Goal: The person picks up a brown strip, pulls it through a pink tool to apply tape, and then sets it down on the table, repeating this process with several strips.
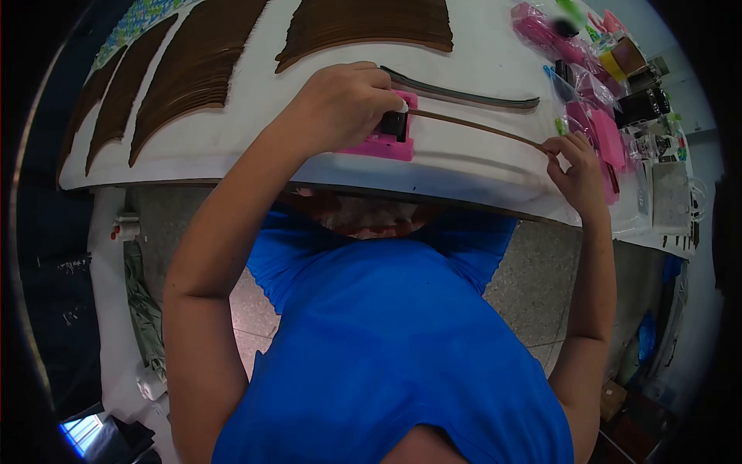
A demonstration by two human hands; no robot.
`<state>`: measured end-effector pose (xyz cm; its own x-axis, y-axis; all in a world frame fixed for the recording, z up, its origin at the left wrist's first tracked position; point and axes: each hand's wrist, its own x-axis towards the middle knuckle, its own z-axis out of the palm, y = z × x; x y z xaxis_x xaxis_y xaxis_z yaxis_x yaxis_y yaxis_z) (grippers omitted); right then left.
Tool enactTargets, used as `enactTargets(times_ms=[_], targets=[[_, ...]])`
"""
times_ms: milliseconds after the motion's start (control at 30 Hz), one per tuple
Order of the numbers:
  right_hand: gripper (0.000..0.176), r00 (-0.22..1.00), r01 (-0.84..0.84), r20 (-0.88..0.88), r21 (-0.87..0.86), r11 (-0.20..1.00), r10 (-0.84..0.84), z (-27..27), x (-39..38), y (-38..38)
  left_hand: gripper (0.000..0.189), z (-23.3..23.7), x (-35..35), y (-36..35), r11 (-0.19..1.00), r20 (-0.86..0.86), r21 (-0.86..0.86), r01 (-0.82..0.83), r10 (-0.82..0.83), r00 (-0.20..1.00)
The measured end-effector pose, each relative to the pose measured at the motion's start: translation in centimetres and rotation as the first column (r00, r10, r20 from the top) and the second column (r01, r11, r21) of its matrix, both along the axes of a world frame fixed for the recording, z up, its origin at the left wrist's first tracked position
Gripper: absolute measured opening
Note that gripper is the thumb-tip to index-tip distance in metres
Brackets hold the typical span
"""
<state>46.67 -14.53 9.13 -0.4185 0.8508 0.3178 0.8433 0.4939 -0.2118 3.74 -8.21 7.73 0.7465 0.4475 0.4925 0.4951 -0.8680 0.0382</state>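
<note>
A long thin brown strip, perhaps a strand of hair (479,127), stretches across the table between my two hands. My left hand (344,104) is closed, its fingertips at the strip's left end, with something small and white at the tips. Directly beside those fingers sits a pink holder (398,148) with a black block (393,125) in it; part of it is hidden by my hand. At the strip's right end, my right hand (573,166) pinches it between thumb and fingers. A darker curved strip (464,98) lies just beyond, near my left fingertips.
Several rows of brown strips (197,66) are laid out at the left, with another bundle (367,27) at the far middle. Pink packages (599,127), a black cylindrical thing (643,107) and a yellow-and-brown roll (623,60) crowd the right side. The white table's front edge (464,199) curves close to my body.
</note>
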Motion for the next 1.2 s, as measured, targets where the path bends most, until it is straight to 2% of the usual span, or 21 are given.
enactTargets(times_ms=[233,300,367,467,533,600,633,667,700,733,767,800,833,867,900,933,1000,1033,1100,1133,1200], targets=[[0.024,0.999,0.038,0.0,0.134,0.99,-0.038,5.9,0.9,0.4,0.015,-1.4,2.1,0.3,0.999,0.181,-0.049,-0.003,0.012,0.983],[0.024,0.995,-0.012,0.103,0.285,0.958,-0.018,8.0,1.4,1.1,0.014,-1.5,2.8,0.3,0.997,0.218,-0.076,0.008,0.009,0.976],[0.024,0.997,-0.004,0.078,0.301,0.954,-0.021,9.8,1.2,1.7,0.017,-1.4,3.5,0.3,0.992,0.299,-0.125,0.025,0.014,0.954],[0.022,1.0,-0.004,0.022,0.345,0.939,-0.004,12.0,0.5,2.6,0.026,-0.8,4.4,-0.3,0.964,0.246,-0.265,-0.022,0.089,0.965],[0.022,1.0,-0.009,-0.008,0.368,0.93,0.013,13.3,0.4,3.3,0.026,-0.7,5.0,-0.4,0.961,0.283,-0.276,0.009,0.072,0.957],[0.024,0.995,-0.043,0.104,0.393,0.919,0.002,14.4,1.3,4.1,0.026,0.8,5.1,-0.8,0.959,0.321,-0.279,0.04,0.053,0.946],[0.024,0.994,-0.045,0.105,0.399,0.916,0.003,14.4,1.9,4.5,0.024,1.9,4.7,-1.1,0.824,0.343,-0.561,0.074,0.15,0.927],[0.026,1.0,0.009,0.012,0.301,0.953,-0.014,14.2,2.7,4.9,0.021,2.9,4.2,-1.3,0.609,0.333,-0.784,0.121,0.248,0.91],[0.028,0.996,0.053,-0.081,0.198,0.979,-0.037,14.0,3.4,5.3,0.021,2.9,3.5,-0.9,0.618,0.336,-0.777,0.118,0.248,0.909],[0.028,0.996,0.047,-0.083,0.21,0.977,-0.03,13.7,4.0,5.6,0.018,2.6,2.5,-0.4,0.434,0.5,-0.82,0.373,0.226,0.836],[0.022,0.967,-0.008,-0.253,-0.016,1.0,0.003,13.1,4.6,6.0,0.016,2.3,1.6,0.0,0.224,0.643,-0.766,0.602,0.242,0.727],[0.016,0.909,-0.105,-0.417,-0.227,0.968,0.001,12.4,4.5,6.4,0.016,2.1,0.8,0.2,0.242,0.643,-0.765,0.597,0.239,0.727],[0.016,0.907,-0.116,-0.422,-0.212,0.97,0.016,11.3,4.2,6.6,0.016,1.9,0.1,0.3,0.134,0.703,-0.701,0.701,0.294,0.648],[0.013,0.856,-0.159,-0.516,-0.313,0.936,-0.027,9.9,3.8,6.3,0.016,1.8,-0.5,0.2,0.031,0.746,-0.612,0.79,0.356,0.563],[0.01,0.798,-0.214,-0.597,-0.407,0.888,-0.081,8.6,3.3,6.1,0.016,2.0,-0.8,-0.3,0.009,0.753,-0.561,0.828,0.42,0.506],[0.01,0.796,-0.227,-0.602,-0.394,0.891,-0.064,7.3,2.9,5.8,0.016,1.8,-1.5,-0.4,0.026,0.756,-0.565,0.825,0.416,0.505],[0.01,0.531,-0.44,-0.778,-0.592,0.675,-0.336,4.8,1.9,5.1,0.013,1.1,-2.8,-0.5,-0.13,0.765,-0.394,0.91,0.503,0.403],[0.01,0.53,-0.45,-0.783,-0.584,0.675,-0.324,3.1,1.3,5.0,0.013,0.6,-3.4,-0.5,-0.116,0.767,-0.4,0.909,0.501,0.401],[0.012,0.293,-0.628,-0.855,-0.51,0.588,-0.428,0.5,-0.2,4.7,0.012,-0.7,-4.5,-0.6,-0.141,0.75,-0.319,0.937,0.567,0.341],[0.012,0.292,-0.636,-0.859,-0.503,0.586,-0.42,0.0,-1.1,4.4,0.012,-1.1,-5.0,-0.7,-0.131,0.752,-0.325,0.937,0.564,0.34],[0.014,0.022,-0.754,-0.847,-0.363,0.548,-0.531,-0.3,-4.0,3.5,0.011,-1.9,-5.6,-1.2,-0.089,0.72,-0.28,0.956,0.639,0.27]])
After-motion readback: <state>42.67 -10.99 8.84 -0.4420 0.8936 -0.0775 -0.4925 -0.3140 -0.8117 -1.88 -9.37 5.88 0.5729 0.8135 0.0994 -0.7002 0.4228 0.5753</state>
